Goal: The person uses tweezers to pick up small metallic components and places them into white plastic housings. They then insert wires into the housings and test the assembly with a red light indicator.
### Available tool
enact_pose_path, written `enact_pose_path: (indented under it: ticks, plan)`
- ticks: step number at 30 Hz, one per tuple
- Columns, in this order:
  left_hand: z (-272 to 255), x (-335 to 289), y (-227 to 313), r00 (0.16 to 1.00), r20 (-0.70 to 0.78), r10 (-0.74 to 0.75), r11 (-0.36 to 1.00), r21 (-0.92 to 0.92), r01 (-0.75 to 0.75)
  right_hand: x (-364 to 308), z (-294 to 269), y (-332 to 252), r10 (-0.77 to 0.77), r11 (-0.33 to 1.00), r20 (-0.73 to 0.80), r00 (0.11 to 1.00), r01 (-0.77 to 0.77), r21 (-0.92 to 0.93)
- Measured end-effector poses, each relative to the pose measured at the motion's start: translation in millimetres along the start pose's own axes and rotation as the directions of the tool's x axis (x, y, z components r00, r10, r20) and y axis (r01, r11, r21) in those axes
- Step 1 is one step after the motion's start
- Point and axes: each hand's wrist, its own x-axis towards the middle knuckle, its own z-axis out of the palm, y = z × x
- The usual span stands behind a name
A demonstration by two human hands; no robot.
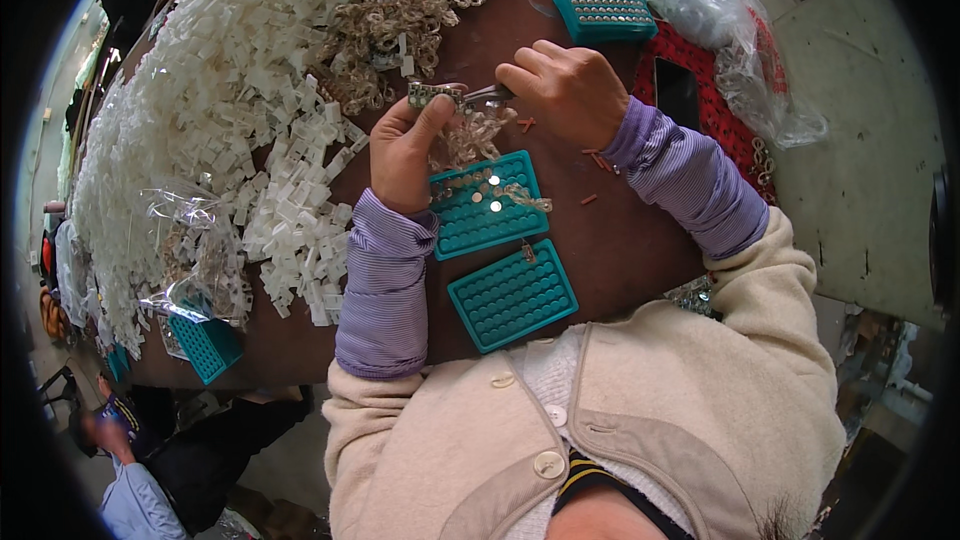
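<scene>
My left hand (402,158) pinches a small block with a patterned green and silvery face (422,95) between thumb and fingers. My right hand (572,90) is closed around a dark metal tool with a thin tip (488,96); the fist hides most of it, so its kind is unclear. That tip meets the block's right end. Just below hangs or lies a tangle of clear, beaded-looking strips (478,135). Under it, a teal tray with round pockets (487,235) holds several shiny round discs (495,207). A second teal tray (513,297) lies nearer my body.
White translucent plastic pieces (220,70) form a large heap at left, beside tangled clear strips (390,15). Orange-brown bits (588,200) dot the brown table. Further right are a disc-filled teal tray (603,30), a dark phone (677,90) and plastic bags (740,60). Another person (150,485) is at lower left.
</scene>
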Motion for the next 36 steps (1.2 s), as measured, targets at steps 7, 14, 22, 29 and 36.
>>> enact_pose_path:
  ticks: [7, 14, 22, 29, 36]
  plan:
    - [7, -3, -3, 0.988, -0.043, 0.150, 0.980, 0.137, -0.143, 5, 2, -1, 0.011, 0.996, -0.140, 0.990, -0.023, -0.086]
    - [8, -2, -2, 0.980, -0.095, 0.174, 0.985, 0.003, -0.175, -1, 5, -1, 0.043, 0.997, -0.010, 0.999, -0.044, -0.061]
    - [2, -1, -2, 0.991, -0.035, 0.131, 0.991, -0.029, -0.133, -1, 3, 0, 0.080, 0.996, -0.118, 0.990, -0.083, -0.021]
    - [4, 1, -6, 0.988, -0.059, 0.144, 0.988, -0.052, -0.148, 1, 10, -5, 0.131, 0.988, -0.017, 0.991, -0.132, -0.076]
    - [11, -1, -8, 0.980, -0.036, 0.194, 0.978, -0.071, -0.196, 7, 5, -4, 0.069, 0.991, -0.125, 0.990, -0.082, -0.105]
